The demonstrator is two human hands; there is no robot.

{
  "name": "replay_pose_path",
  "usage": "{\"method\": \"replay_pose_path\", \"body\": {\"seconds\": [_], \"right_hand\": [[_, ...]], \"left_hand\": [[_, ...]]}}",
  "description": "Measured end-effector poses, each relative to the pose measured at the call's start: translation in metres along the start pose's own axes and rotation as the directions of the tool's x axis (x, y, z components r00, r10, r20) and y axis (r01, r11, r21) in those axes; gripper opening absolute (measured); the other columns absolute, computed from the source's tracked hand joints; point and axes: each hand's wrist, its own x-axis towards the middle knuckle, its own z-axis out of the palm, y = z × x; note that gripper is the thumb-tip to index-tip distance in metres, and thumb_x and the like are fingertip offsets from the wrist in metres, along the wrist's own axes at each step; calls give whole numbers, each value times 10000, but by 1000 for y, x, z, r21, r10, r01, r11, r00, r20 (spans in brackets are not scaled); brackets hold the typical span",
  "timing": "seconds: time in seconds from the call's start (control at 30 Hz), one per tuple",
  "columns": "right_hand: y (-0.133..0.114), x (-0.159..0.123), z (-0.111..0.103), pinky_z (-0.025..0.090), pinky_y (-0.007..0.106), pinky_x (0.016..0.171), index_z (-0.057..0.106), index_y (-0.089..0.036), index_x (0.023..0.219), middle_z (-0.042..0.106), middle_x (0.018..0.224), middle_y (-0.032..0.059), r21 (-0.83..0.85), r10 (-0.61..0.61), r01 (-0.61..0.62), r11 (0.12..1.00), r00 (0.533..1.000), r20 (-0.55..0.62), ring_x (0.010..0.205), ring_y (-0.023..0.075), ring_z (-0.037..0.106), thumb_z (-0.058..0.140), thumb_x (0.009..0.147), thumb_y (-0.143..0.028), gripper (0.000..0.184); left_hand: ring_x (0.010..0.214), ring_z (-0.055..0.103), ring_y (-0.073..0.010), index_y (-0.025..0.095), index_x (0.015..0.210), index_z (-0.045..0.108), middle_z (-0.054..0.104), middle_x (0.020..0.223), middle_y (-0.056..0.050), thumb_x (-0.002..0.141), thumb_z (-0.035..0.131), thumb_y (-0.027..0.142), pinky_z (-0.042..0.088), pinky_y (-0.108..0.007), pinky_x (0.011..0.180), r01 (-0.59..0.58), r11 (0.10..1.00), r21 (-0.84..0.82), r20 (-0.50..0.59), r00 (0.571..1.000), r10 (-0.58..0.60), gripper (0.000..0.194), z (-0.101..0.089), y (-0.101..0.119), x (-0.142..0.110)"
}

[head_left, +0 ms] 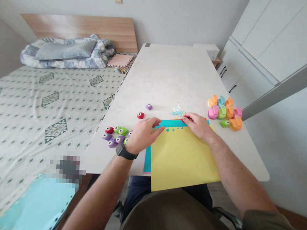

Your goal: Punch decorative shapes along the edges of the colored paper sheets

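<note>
A yellow sheet of paper point(183, 157) lies over a blue sheet point(147, 162) and overhangs the table's near edge. Along its far edge runs a row of small punched shapes, stars among them. My right hand point(197, 125) is closed around a small red craft punch point(185, 119) at that far edge; the fingers hide most of the punch. My left hand point(145, 133), with a dark watch on the wrist, hovers at the sheet's far left corner. Its thumb and fingers are apart with nothing between them. Paper bits point(178, 111) are scattered just beyond the sheets.
Small red, green and purple punches point(120, 139) cluster at left, partly behind my left hand. A purple punch point(149, 107) and a red one point(140, 115) stand apart. Larger colourful punches point(221, 112) are grouped at right on the white table point(170, 75). A bed point(75, 101) adjoins at left.
</note>
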Motion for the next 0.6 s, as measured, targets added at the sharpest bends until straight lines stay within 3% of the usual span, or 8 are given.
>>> {"method": "replay_pose_path", "body": {"seconds": [0.23, 0.47, 0.6], "right_hand": [[1, 0, 1, 468, 333, 843, 720, -209, 1070, 763, 1012, 60, 3, 17, -17, 1000, 1000, -18, 929, 223, 680, 535, 996, -446, 310], [0, -1, 4, 469, 339, 842, 727, -216, 1029, 769, 1004, 55, 9, 56, -55, 998, 997, -55, 899, 222, 677, 542, 984, -496, 339], [2, -1, 6, 470, 342, 842, 730, -221, 1042, 769, 1009, 56, 26, 48, -46, 999, 996, -76, 923, 229, 682, 551, 977, -495, 334]], "left_hand": [[796, 708, -181, 221, 1302, 624, 752, 991, -45, 922, 648, 469, 556, -312, 718, 217, 961, -171, -74, 970, -233, 454, 5, 3, -42], [694, 662, -180, 183, 1332, 575, 722, 824, -24, 888, 684, 505, 510, -296, 650, 278, 857, -434, -86, 934, -346, 559, 27, -3, -58], [690, 656, -191, 187, 1196, 636, 732, 822, -40, 854, 715, 523, 492, -295, 627, 296, 817, -494, -61, 926, -372, 486, 35, -7, -59]]}}
